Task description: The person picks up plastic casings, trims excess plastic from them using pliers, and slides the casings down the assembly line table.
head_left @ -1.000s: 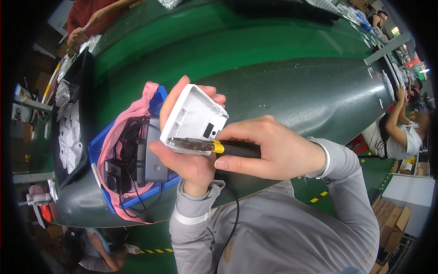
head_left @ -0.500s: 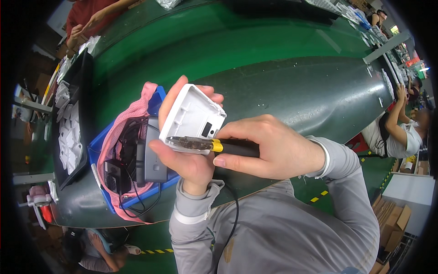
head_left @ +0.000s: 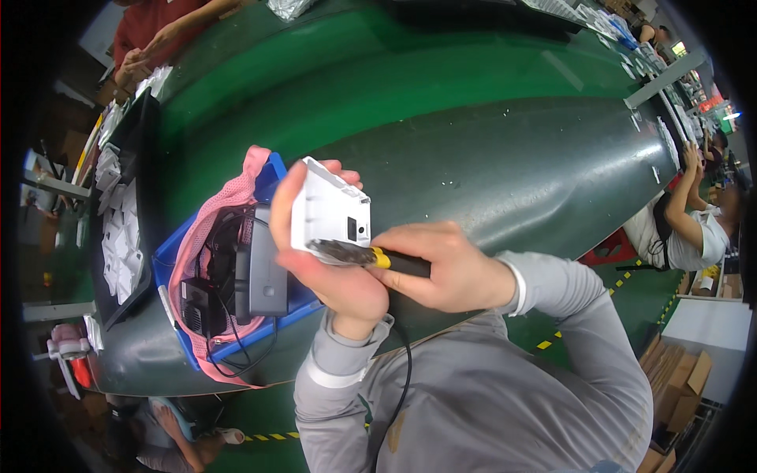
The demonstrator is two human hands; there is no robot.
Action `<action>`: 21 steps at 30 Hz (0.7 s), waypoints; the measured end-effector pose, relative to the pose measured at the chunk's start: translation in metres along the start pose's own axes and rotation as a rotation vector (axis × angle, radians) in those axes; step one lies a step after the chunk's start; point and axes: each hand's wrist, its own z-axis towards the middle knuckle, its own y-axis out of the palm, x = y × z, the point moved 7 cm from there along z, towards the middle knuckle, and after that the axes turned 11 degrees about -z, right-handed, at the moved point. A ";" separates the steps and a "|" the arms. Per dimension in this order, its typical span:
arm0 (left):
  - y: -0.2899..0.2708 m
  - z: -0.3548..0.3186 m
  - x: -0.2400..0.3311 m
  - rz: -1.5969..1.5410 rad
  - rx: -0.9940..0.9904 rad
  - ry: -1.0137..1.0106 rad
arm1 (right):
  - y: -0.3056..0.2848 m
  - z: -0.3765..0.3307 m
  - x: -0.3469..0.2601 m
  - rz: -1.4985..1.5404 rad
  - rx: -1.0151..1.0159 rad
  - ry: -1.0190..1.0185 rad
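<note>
The left hand (head_left: 335, 276) is closed around a white rectangular plastic housing (head_left: 329, 215), thumb up along its left edge, fingertips showing over its top right corner, palm cupped beneath. The housing stands tilted, its open inner face with a small dark cutout turned toward the camera. Just below that cutout, the right hand (head_left: 445, 268) is wrapped tight around the black-and-yellow handle of a soldering iron (head_left: 371, 256), whose dark, crusted tip lies across the lower edge of the housing and rests against the left palm. A black cord (head_left: 402, 378) drops from under the hands along the grey sleeves.

Immediately left of the grip sits a blue bin (head_left: 272, 315) draped with pink mesh cloth (head_left: 197, 244), holding dark grey boxy units and tangled black cables. Further left, a black tray (head_left: 130, 197) holds many small white parts. Behind the hands runs the dark green conveyor belt (head_left: 512, 150), with a brighter green surface beyond it.

Well away on the right, a seated person in a white shirt (head_left: 682, 229) raises their arms. At the upper left, another person's hands (head_left: 146, 55) work near the tray.
</note>
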 end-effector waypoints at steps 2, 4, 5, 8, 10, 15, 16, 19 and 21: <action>0.008 -0.005 0.010 0.257 -0.077 0.181 | 0.001 -0.009 0.003 -0.002 0.089 0.041; 0.005 -0.006 0.013 0.295 -0.051 0.231 | 0.001 -0.014 0.003 0.027 0.196 0.066; -0.002 -0.003 0.013 0.090 -0.020 0.177 | 0.000 -0.019 0.018 0.257 0.221 0.281; -0.009 0.009 0.014 -0.047 0.069 0.060 | -0.022 -0.024 0.036 0.650 0.449 0.485; -0.003 0.016 0.006 -0.161 -0.037 -0.089 | -0.040 -0.026 0.043 0.663 0.616 0.342; 0.003 0.019 0.002 -0.335 -0.093 -0.174 | -0.061 -0.022 0.058 0.036 0.350 0.287; 0.005 0.019 0.002 -0.381 -0.121 -0.185 | -0.060 -0.020 0.057 -0.210 0.275 0.179; 0.006 0.020 0.000 -0.463 -0.138 -0.215 | -0.056 -0.024 0.073 -0.449 0.168 0.179; 0.005 0.019 -0.003 -0.503 -0.129 -0.247 | -0.049 -0.026 0.083 -0.636 0.070 0.181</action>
